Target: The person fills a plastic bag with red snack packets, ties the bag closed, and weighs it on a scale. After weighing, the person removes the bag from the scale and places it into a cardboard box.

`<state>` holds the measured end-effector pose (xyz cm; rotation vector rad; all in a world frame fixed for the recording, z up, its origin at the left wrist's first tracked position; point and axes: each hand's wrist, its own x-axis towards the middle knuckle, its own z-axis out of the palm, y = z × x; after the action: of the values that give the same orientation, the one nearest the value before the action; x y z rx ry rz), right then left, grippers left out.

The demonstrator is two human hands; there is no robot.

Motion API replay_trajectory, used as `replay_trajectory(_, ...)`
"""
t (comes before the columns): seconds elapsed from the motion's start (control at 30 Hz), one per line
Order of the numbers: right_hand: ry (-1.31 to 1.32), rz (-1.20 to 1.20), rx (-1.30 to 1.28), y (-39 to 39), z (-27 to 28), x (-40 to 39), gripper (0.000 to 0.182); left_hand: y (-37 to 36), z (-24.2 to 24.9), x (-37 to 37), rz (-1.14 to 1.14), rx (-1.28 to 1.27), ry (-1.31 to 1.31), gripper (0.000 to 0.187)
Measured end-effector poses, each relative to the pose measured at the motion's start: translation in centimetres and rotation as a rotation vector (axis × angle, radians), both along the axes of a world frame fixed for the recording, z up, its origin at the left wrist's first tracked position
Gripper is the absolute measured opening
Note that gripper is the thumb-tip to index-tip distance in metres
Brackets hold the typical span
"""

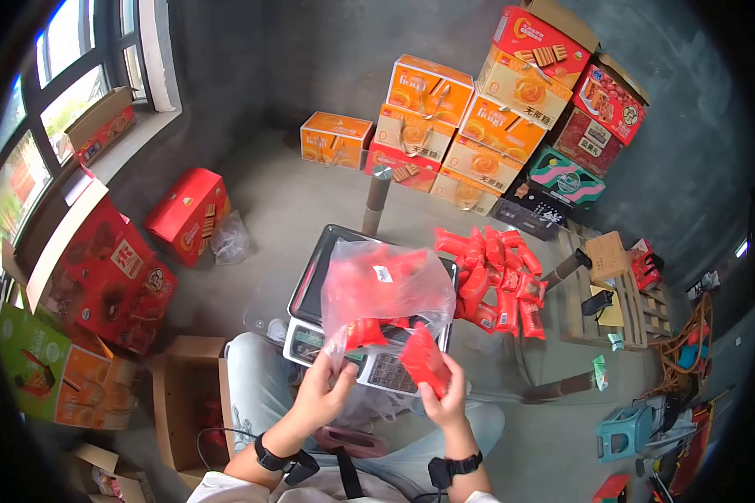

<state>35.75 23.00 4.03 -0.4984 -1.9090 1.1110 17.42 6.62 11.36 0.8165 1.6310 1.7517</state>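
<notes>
A clear plastic bag with several red packets inside lies on a digital scale in front of me. My left hand pinches the bag's near left edge, at its mouth. In my right hand is a red packet, held upright just at the near right side of the bag. To the right of the scale lies a pile of red packets. The scale's keypad shows between my hands, and its display is partly visible beside my left hand.
Stacked orange and red cartons stand at the back wall. Large red boxes and an open brown carton are at the left. Upright posts rise around the scale. A blue stool and a wooden pallet stand at the right.
</notes>
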Motion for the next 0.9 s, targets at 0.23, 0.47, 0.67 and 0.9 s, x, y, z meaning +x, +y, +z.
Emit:
replay_trajectory(0.23,-0.328,-0.108,0.436,1.4,4.0,-13.1,0.086,-1.1,0.6,0.0,-0.342,0.091,0.304,0.079)
replay_trajectory(0.47,-0.561,-0.119,0.655,3.6,5.2,-11.8,0.095,-1.7,-0.2,-2.3,-0.146,0.181,0.272,0.080)
replay_trajectory(0.67,-0.992,-0.181,0.815,4.2,8.4,-3.6,0.073,0.1,-0.5,-2.5,-0.128,0.265,0.144,0.076)
replay_trajectory(0.9,-1.000,-0.226,1.082,3.4,11.6,2.5,0.029,-0.3,-0.9,-2.2,0.326,-0.001,0.325,0.008)
